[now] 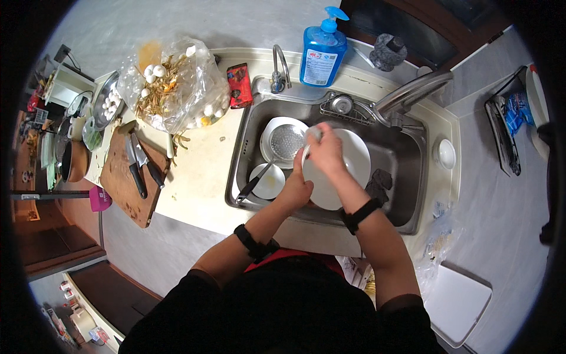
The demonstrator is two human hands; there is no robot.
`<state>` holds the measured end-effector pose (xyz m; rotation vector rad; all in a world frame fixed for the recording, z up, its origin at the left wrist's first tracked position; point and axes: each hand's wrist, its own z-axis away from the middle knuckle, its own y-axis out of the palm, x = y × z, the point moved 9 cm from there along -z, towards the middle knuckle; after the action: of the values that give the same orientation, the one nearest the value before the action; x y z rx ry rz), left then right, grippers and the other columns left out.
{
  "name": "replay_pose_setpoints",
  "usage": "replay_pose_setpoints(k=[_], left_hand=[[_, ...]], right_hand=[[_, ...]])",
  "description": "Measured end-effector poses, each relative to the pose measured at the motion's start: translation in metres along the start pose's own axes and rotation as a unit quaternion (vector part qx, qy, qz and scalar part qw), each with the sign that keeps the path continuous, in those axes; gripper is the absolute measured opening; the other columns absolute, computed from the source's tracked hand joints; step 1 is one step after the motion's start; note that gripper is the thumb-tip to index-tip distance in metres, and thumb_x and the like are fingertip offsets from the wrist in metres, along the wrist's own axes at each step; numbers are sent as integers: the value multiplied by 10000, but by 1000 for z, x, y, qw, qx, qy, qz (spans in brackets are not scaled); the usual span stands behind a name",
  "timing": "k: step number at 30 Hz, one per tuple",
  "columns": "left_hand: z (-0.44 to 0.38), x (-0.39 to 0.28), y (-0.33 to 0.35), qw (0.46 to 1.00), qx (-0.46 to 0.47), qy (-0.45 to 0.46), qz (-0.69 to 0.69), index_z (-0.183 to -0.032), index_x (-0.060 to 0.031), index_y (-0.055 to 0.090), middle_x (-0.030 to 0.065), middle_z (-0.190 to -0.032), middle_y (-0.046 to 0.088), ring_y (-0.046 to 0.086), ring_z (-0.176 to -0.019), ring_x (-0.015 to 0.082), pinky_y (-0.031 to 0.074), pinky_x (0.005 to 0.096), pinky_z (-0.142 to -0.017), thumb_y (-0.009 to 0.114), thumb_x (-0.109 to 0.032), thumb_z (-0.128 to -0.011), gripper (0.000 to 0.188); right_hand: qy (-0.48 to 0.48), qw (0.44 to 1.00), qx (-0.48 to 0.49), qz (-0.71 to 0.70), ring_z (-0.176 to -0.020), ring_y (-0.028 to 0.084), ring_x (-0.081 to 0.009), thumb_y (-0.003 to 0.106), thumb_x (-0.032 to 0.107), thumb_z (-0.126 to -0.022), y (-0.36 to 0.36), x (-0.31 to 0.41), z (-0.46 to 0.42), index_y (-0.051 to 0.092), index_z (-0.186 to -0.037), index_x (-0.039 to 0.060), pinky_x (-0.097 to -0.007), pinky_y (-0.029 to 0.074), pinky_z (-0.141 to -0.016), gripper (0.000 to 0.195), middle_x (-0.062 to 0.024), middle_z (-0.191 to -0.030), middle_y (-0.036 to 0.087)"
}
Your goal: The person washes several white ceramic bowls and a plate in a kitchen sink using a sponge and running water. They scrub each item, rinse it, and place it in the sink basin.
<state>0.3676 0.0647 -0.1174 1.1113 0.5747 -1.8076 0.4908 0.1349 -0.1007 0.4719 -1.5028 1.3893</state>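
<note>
Over the steel sink (pixel 400 177), my left hand (pixel 297 188) grips a thin white dish (pixel 305 154), seen nearly edge-on and partly hidden by my fingers. My right hand (pixel 326 152) presses a greyish scrubber (pixel 313 134) near that dish; motion blurs it, so its exact kind is unclear. Beneath my hands a large white plate or basin (pixel 356 155) lies in the sink. To its left, a perforated skimmer (pixel 285 140) rests over a white bowl (pixel 267 128), its black handle crossing a smaller white bowl (pixel 270 183). A dark cloth (pixel 379 183) lies at the right.
A steel faucet (pixel 415 90) reaches in from the right, beside a wire rack (pixel 347 108). Behind the sink stand a small tap (pixel 277 71) and a blue soap bottle (pixel 323 57). Leftward are a plastic bag of scraps (pixel 177 88) and a cutting board (pixel 119 177) with knives (pixel 139 159).
</note>
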Motion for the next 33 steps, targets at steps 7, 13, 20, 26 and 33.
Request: replay_pose_setpoints(k=[7, 13, 20, 26, 33], left_hand=[[-35, 23, 11, 996, -33, 8, -81, -1492, -224, 119, 279, -1055, 610, 632, -960, 387, 536, 430, -730, 463, 40, -758, 852], [-55, 38, -15, 973, -148, 130, -124, -1464, -162, 221, 263, -1095, 616, 598, -1035, 419, 436, 437, -929, 495, 12, -722, 809], [-75, 56, -15, 991, -21, -51, 118, -1423, -139, 193, 199, -1247, 480, 617, -970, 354, 609, 401, -567, 385, 40, -817, 660], [-58, 57, -17, 990, -17, -62, 127, -1387, -117, 216, 182, -1261, 464, 614, -1012, 341, 623, 420, -609, 369, 59, -802, 630], [-25, 46, 6, 980, 48, -129, 147, -1368, -123, 210, 195, -1231, 475, 621, -966, 343, 623, 414, -593, 364, 28, -822, 586]], right_hand=[[95, 987, -117, -48, -720, 660, -223, 666, 88, -772, -21, -83, -48, 590, -966, -44, -370, 577, -444, 247, -129, -867, 636], [75, 977, -113, -166, -680, 665, -259, 694, 140, -709, -26, -30, -26, 604, -802, -39, -385, 538, -629, 222, -148, -707, 656], [-149, 986, -74, -26, -851, 629, -279, 688, 117, -789, -27, -1, 1, 510, -1122, 9, -379, 526, -677, 393, -162, -977, 619], [-111, 897, 230, 361, -1077, 553, -389, 610, 20, -782, 14, -96, 26, 472, -1247, 58, -449, 456, -907, 486, -200, -1141, 552], [-217, 910, 131, 330, -879, 651, -328, 611, 104, -779, 9, -12, -9, 632, -933, 64, -447, 516, -760, 161, -167, -906, 663]])
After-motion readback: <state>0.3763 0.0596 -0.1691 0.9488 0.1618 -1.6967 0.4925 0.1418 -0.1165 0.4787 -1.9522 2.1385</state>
